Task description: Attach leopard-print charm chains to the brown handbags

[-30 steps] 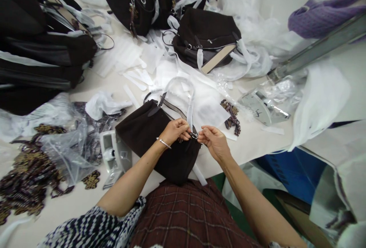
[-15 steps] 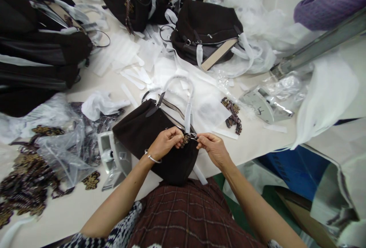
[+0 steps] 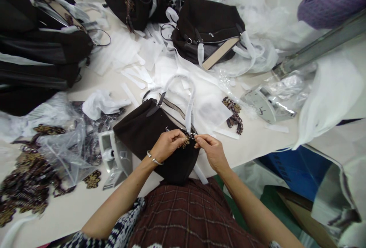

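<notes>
A dark brown handbag lies tilted on the table close to my body, its handle wrapped in white film. At the base of that handle, my left hand pinches a leopard-patterned bag charm. My right hand is closed with thumb and forefinger at the metal ring beside the charm. The fingertips of both hands almost meet there. How the charm and ring join is too small to make out.
More dark bags stand at the back and left. A heap of patterned charms lies at lower left, with a smaller bunch right of the handbag. Tape dispensers flank the work spot. A metal bar crosses at right.
The fingers of both hands have shifted slightly at the charm and ring, and the right fingertips sit closer to the ring. The handbag stays in place.
</notes>
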Available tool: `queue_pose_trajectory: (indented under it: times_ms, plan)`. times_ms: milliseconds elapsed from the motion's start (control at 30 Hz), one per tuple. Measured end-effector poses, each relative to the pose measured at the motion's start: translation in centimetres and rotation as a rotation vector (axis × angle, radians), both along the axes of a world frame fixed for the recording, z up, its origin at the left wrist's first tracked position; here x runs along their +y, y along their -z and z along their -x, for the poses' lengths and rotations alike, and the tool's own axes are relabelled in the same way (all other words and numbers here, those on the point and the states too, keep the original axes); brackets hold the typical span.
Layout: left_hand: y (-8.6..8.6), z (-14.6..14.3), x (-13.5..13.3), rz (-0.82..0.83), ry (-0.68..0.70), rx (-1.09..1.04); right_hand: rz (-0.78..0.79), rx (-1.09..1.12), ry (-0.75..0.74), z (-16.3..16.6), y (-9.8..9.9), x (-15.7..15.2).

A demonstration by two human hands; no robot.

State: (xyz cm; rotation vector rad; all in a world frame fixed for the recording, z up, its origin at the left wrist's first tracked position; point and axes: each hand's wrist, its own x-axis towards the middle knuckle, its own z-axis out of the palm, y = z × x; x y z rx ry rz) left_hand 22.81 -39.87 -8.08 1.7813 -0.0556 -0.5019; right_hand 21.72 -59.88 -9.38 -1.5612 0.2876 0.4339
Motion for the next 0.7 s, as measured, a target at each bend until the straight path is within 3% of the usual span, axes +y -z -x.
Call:
queue_pose_trajectory:
  times_ms: [200,400,700]
  plan:
    - [-0.5,-0.9,-2.3,-0.183,-0.013,-0.251,0.121,-0.138,-0.05,-0.8,-0.9,0.9]
    - [-0.3,-0.6,-2.8,-0.268,-0.029,-0.291,0.159,-0.181,-0.05,-0.8,-0.8,0.9]
    - [0.2,-0.3,-3.0,-0.266,-0.045,-0.3,0.168,-0.176,-0.053,-0.7,-0.5,1.1]
